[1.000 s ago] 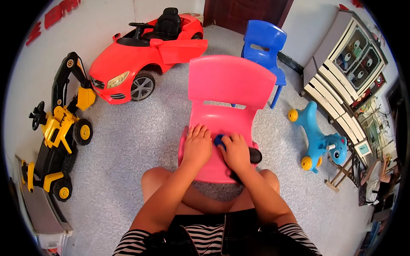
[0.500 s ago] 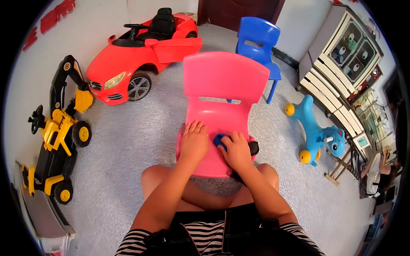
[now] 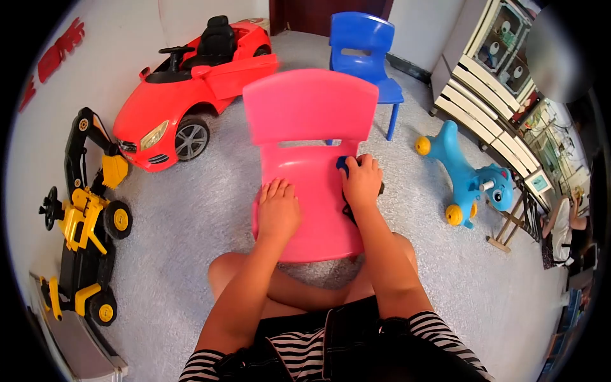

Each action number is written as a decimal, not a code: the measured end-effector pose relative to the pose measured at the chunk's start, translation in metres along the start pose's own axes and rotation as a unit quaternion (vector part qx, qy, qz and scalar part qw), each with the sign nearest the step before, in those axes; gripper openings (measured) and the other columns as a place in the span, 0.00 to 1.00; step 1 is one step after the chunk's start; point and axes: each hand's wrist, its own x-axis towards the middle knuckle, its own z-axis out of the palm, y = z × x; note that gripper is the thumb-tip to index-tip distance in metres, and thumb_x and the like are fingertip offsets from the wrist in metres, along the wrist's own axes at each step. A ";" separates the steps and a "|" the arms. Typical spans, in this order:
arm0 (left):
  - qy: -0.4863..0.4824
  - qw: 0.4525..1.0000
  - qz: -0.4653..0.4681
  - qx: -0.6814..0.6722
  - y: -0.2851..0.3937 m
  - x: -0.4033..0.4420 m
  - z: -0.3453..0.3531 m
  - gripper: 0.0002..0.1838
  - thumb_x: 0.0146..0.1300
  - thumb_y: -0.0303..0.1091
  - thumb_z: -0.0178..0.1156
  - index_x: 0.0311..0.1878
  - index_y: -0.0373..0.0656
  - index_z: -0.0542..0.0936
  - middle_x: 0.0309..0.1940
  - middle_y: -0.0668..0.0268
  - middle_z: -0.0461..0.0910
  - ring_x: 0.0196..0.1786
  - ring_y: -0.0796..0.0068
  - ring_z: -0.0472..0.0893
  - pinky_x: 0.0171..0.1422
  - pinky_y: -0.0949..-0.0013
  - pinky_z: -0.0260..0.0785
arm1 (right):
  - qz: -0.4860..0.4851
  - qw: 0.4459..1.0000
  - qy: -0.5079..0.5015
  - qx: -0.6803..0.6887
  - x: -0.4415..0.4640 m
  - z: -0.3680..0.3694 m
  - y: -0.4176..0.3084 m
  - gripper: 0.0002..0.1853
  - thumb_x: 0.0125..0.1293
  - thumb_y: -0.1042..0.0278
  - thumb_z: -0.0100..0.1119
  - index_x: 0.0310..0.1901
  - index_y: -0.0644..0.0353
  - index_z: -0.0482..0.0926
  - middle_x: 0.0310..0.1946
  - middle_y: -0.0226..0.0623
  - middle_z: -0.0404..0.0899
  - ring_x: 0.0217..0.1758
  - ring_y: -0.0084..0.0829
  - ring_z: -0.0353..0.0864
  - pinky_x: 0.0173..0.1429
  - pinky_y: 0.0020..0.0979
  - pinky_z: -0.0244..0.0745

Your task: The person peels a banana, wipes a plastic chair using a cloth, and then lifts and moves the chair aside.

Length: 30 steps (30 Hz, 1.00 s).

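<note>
In front of me stands a pink plastic chair (image 3: 312,232), its backrest away from me. My left hand (image 3: 279,209) lies flat on the left side of its seat, fingers stretched out and nothing held. At the seat's right rear, my right hand (image 3: 361,180) is curled over a small dark blue object (image 3: 342,164), most of it covered by the fingers. Something black (image 3: 347,211) shows beside that wrist and past the hand's right side; I cannot make out whether it belongs to the blue object.
A blue chair (image 3: 361,54) stands behind the pink one. To the left are a red toy car (image 3: 159,118) with an open door and a yellow toy excavator (image 3: 83,223). On the right are a blue ride-on animal (image 3: 461,169), a white cabinet (image 3: 477,95) and another person (image 3: 561,235).
My right hand has slid forward along the seat toward the backrest with the blue object. My left hand stays flat on the seat. The whole view has tilted and shifted slightly.
</note>
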 end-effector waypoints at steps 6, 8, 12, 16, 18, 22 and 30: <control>0.006 1.000 0.003 -0.017 0.000 -0.001 -0.003 0.19 0.71 0.36 0.57 0.60 0.36 0.81 0.66 0.54 0.79 0.75 0.58 0.72 0.83 0.53 0.55 | -0.017 0.994 -0.106 0.026 -0.040 -0.048 0.000 0.12 0.60 0.60 0.74 0.43 0.52 0.85 0.43 0.39 0.78 0.49 0.45 0.78 0.51 0.44 0.76; 0.006 1.000 0.008 -0.023 0.000 0.000 -0.003 0.19 0.71 0.36 0.58 0.60 0.36 0.81 0.66 0.54 0.79 0.74 0.57 0.72 0.83 0.54 0.56 | -0.025 0.993 -0.108 0.038 -0.054 -0.067 -0.001 0.11 0.60 0.61 0.74 0.42 0.53 0.85 0.42 0.40 0.78 0.48 0.45 0.78 0.52 0.44 0.76; 0.002 1.000 0.007 -0.016 0.001 0.000 -0.001 0.20 0.71 0.36 0.58 0.60 0.36 0.81 0.66 0.54 0.80 0.75 0.57 0.71 0.84 0.53 0.54 | -0.042 0.991 -0.114 0.059 -0.059 -0.068 0.000 0.11 0.60 0.59 0.73 0.40 0.52 0.84 0.42 0.40 0.77 0.49 0.45 0.77 0.50 0.45 0.75; 0.002 1.000 0.008 -0.002 0.004 0.002 -0.006 0.19 0.70 0.35 0.58 0.60 0.36 0.81 0.65 0.54 0.80 0.74 0.56 0.72 0.83 0.53 0.55 | -0.049 0.994 -0.098 0.021 -0.035 -0.033 -0.006 0.13 0.59 0.59 0.73 0.41 0.54 0.85 0.42 0.40 0.78 0.49 0.44 0.78 0.50 0.44 0.76; -0.002 1.000 0.008 -0.001 0.004 0.004 -0.006 0.19 0.70 0.34 0.58 0.60 0.36 0.81 0.65 0.53 0.80 0.74 0.56 0.72 0.83 0.53 0.55 | -0.045 0.995 -0.094 -0.003 -0.022 -0.009 -0.019 0.13 0.58 0.58 0.73 0.40 0.55 0.84 0.42 0.41 0.78 0.49 0.44 0.78 0.49 0.44 0.76; -0.012 1.000 0.004 -0.002 0.002 0.003 -0.005 0.19 0.70 0.32 0.56 0.61 0.35 0.81 0.65 0.53 0.80 0.75 0.56 0.71 0.83 0.52 0.55 | -0.059 0.997 -0.053 -0.006 -0.021 0.016 -0.053 0.09 0.61 0.61 0.62 0.37 0.57 0.82 0.41 0.41 0.78 0.48 0.42 0.77 0.48 0.43 0.73; -0.006 1.000 0.023 -0.013 -0.007 0.001 -0.001 0.18 0.71 0.29 0.53 0.62 0.37 0.81 0.66 0.54 0.79 0.75 0.55 0.71 0.83 0.53 0.56 | -0.153 0.963 -0.091 0.201 -0.082 -0.068 -0.054 0.12 0.55 0.62 0.74 0.39 0.56 0.84 0.40 0.41 0.76 0.45 0.45 0.77 0.48 0.43 0.75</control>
